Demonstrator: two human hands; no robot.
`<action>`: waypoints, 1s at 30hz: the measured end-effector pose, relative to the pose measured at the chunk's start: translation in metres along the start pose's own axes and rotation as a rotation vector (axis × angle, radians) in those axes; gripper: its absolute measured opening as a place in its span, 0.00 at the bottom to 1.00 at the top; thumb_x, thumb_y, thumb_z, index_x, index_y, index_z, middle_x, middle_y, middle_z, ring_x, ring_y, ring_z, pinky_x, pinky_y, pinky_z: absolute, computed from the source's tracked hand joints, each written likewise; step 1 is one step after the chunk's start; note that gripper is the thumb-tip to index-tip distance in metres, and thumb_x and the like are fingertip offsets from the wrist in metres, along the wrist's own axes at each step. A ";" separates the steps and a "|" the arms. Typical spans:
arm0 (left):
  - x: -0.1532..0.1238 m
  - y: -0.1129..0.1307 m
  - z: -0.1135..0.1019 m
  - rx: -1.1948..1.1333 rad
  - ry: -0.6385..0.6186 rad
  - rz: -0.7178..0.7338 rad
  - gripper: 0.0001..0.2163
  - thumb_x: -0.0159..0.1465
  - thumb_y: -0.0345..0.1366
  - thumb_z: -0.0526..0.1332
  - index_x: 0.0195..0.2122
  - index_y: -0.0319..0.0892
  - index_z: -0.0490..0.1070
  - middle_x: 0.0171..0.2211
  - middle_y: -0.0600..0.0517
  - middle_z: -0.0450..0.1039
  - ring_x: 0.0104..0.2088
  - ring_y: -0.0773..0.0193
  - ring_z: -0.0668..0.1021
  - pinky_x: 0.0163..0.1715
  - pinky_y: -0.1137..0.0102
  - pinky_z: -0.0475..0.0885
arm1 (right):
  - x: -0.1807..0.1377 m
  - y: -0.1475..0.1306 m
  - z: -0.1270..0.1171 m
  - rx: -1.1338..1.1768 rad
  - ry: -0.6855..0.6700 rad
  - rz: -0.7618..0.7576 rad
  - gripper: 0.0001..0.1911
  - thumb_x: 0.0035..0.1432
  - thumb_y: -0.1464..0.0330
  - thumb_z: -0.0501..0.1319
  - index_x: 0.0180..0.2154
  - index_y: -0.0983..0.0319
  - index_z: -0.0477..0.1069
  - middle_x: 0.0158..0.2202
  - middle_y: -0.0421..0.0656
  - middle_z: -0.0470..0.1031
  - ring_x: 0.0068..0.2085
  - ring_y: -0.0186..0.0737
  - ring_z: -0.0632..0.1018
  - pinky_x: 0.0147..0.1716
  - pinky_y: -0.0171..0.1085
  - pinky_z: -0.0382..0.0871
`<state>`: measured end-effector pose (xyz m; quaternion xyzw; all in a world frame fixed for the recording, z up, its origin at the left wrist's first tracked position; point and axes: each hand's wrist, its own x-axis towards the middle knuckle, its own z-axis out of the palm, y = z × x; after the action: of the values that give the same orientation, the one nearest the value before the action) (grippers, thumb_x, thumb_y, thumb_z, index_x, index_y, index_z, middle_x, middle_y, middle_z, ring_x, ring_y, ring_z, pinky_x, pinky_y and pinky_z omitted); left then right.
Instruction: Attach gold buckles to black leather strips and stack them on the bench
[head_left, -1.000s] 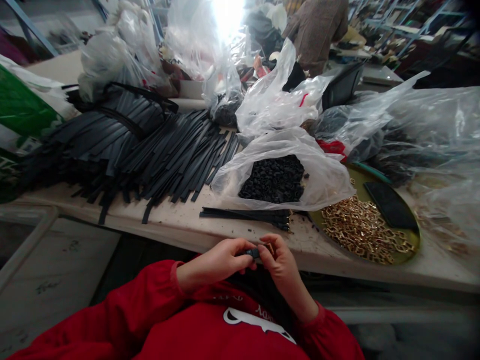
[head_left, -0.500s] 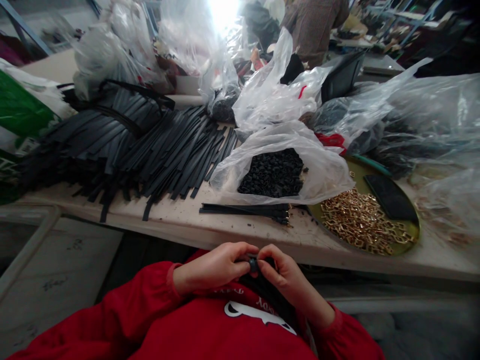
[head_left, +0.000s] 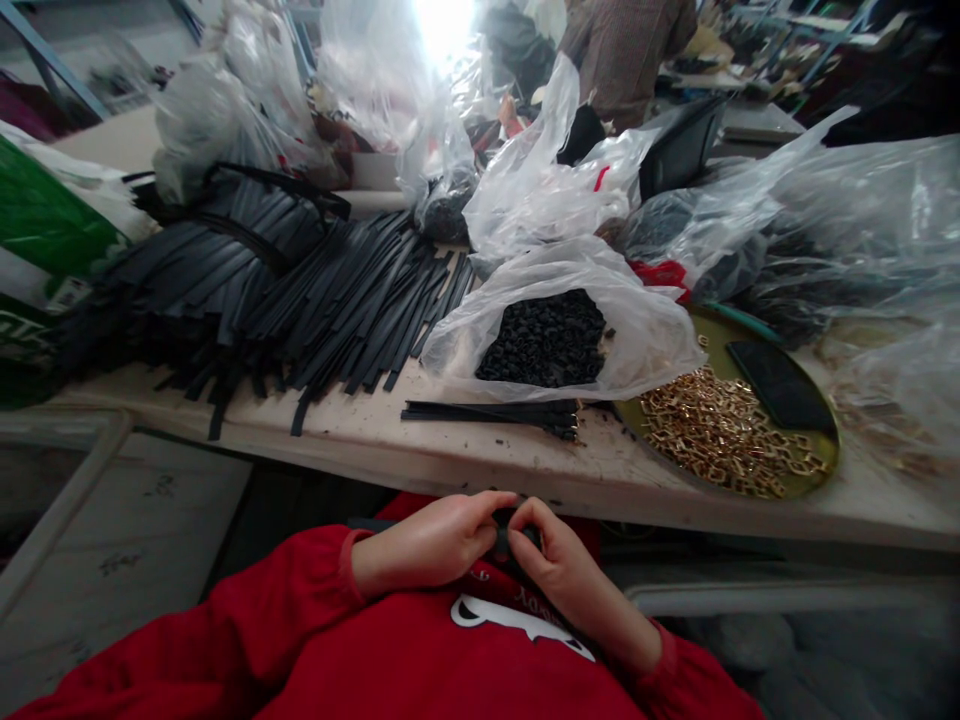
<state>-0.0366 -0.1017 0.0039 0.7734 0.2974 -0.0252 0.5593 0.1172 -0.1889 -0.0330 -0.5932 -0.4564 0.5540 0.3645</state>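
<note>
Close to my body, below the table's front edge, both hands pinch a black strap (head_left: 502,541). My left hand (head_left: 435,540) has its fingers closed round the strap, and a bit of dark strip shows behind that wrist. Thumb and forefinger of my right hand (head_left: 553,555) press together at the strap, almost touching the left fingers. The exact part they grip is mostly hidden. On the table beyond lies a small bundle of black straps (head_left: 487,413) with gold buckles at its right end.
A plastic bag (head_left: 645,350) of small black loops (head_left: 544,335) lies open behind the bundle. At right, a round tray (head_left: 814,465) holds gold buckles (head_left: 727,430) and a dark flat block (head_left: 780,385). Many loose black strips (head_left: 330,310) cover the left. A person (head_left: 630,60) stands behind.
My hands have shifted slightly, and the strap between them has turned so less of it shows. A dark strip now shows behind my left wrist. The view has moved a little.
</note>
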 end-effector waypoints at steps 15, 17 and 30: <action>0.000 -0.012 -0.008 -0.047 -0.138 -0.161 0.14 0.60 0.41 0.50 0.30 0.39 0.71 0.22 0.55 0.70 0.21 0.70 0.69 0.20 0.78 0.59 | -0.001 0.006 0.000 -0.347 0.011 -0.256 0.08 0.59 0.69 0.49 0.41 0.60 0.62 0.35 0.44 0.73 0.36 0.38 0.74 0.35 0.35 0.67; 0.002 -0.011 -0.003 -0.049 -0.150 -0.158 0.14 0.60 0.40 0.49 0.30 0.39 0.71 0.23 0.55 0.71 0.22 0.69 0.70 0.19 0.78 0.59 | 0.000 0.006 0.000 -0.379 0.012 -0.296 0.08 0.59 0.70 0.48 0.41 0.60 0.61 0.35 0.44 0.73 0.36 0.38 0.75 0.35 0.36 0.67; 0.023 0.003 -0.014 0.163 -0.141 -0.013 0.16 0.62 0.39 0.48 0.26 0.40 0.71 0.21 0.53 0.71 0.20 0.68 0.71 0.19 0.76 0.58 | 0.007 0.009 -0.002 -0.434 0.158 -0.309 0.09 0.61 0.68 0.46 0.43 0.59 0.59 0.31 0.43 0.72 0.30 0.37 0.74 0.29 0.34 0.67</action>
<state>-0.0204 -0.0800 0.0032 0.8106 0.2594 -0.1071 0.5139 0.1205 -0.1847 -0.0440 -0.6221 -0.6196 0.3330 0.3437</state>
